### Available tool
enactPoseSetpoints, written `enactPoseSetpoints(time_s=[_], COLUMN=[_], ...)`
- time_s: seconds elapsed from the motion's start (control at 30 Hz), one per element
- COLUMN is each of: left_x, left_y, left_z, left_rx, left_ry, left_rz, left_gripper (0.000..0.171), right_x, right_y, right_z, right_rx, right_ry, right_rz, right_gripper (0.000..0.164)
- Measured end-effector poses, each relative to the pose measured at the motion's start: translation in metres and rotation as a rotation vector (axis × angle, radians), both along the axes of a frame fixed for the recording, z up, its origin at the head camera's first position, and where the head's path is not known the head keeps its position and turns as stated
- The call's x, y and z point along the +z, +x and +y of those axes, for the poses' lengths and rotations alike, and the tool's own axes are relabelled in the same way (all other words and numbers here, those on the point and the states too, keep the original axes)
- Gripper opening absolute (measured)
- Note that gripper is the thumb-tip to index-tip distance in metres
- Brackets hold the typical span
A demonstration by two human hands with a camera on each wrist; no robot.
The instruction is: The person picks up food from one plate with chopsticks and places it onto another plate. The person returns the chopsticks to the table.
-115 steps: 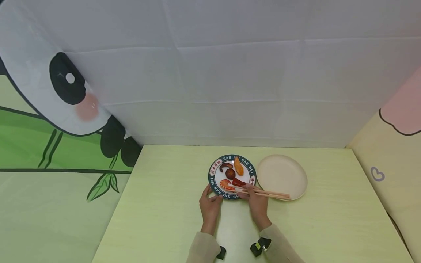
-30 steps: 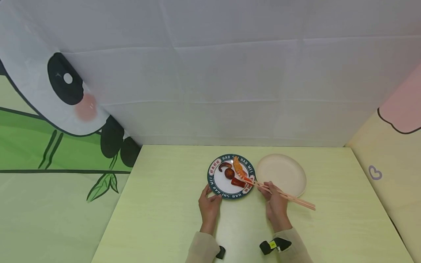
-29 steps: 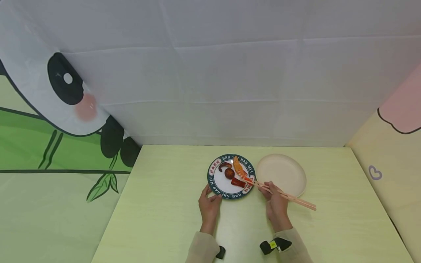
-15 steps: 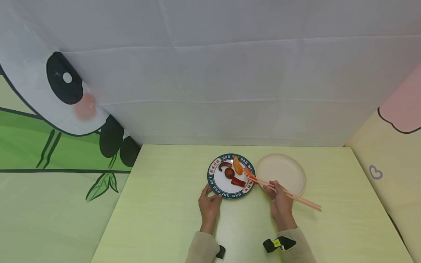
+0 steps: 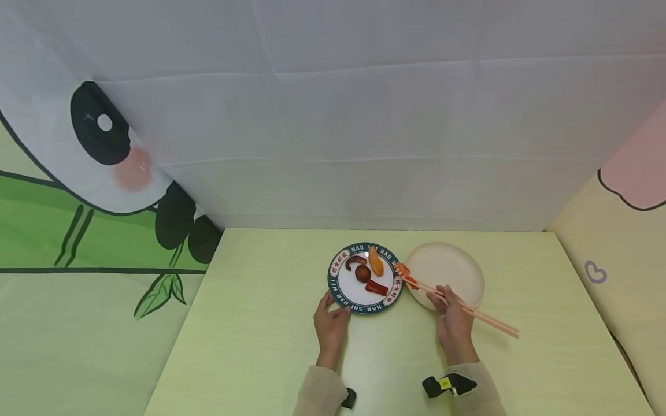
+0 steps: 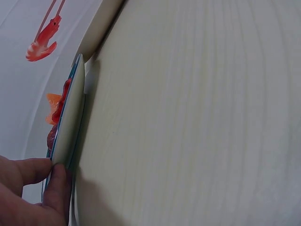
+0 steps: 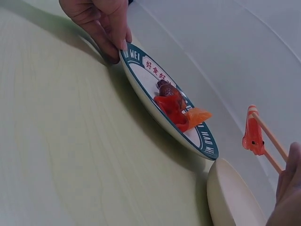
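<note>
My right hand (image 5: 456, 323) holds a pair of chopsticks (image 5: 489, 319), and their tips pinch a red-orange shrimp (image 5: 404, 271). In the right wrist view the shrimp (image 7: 254, 134) hangs in the air above the plates. My left hand (image 5: 331, 329) pinches the near-left rim of a green-bordered plate (image 5: 364, 309), thumb on one side and fingers on the other, as the left wrist view shows. On that plate lie a dark curved piece (image 5: 356, 262), a round brown mushroom-like piece (image 5: 362, 273), a dark red piece (image 5: 377, 288) and an orange piece (image 5: 376, 262).
A cream plate (image 5: 447, 271) stands right beside the patterned one, partly behind the chopsticks and my right hand. Both rest on a pale table (image 5: 260, 323). A white cloth wall (image 5: 333, 190) rises along the table's back edge, with printed side panels (image 5: 614, 277).
The shrimp was lifted off the patterned plate with the chopsticks and has moved right and up to the cream plate's left edge. My left hand has stayed at the rim.
</note>
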State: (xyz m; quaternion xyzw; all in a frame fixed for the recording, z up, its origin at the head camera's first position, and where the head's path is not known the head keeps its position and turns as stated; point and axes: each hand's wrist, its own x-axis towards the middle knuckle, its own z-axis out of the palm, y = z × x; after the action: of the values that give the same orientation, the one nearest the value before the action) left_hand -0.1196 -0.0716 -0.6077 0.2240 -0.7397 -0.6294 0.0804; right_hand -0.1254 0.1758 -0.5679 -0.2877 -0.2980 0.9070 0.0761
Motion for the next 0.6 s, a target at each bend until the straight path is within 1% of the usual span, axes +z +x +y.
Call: enactPoseSetpoints(time_s=[0.23, 0.3, 0.43, 0.6], left_x=[-0.001, -0.001, -0.001, -0.001], left_y=[0.001, 0.001, 0.001, 0.001], left_z=[0.0, 0.0, 0.0, 0.0], left_rx=[0.0, 0.003, 0.004, 0.003], left_ry=[-0.003, -0.002, -0.005, -0.005], left_rz=[0.003, -0.01, -0.013, -0.016], left_gripper=[0.067, 0.067, 0.067, 0.068], right_x=[0.002, 0.002, 0.001, 0.001], right_y=[0.0, 0.0, -0.001, -0.002], right_z=[0.008, 0.011, 0.015, 0.021], right_rx=[-0.021, -0.032, -0.057, -0.08], right_ry=[-0.032, -0.044, -0.058, -0.072], right_rz=[-0.026, -0.03, -0.025, -0.029], right_gripper=[0.031, 0.032, 0.034, 0.03])
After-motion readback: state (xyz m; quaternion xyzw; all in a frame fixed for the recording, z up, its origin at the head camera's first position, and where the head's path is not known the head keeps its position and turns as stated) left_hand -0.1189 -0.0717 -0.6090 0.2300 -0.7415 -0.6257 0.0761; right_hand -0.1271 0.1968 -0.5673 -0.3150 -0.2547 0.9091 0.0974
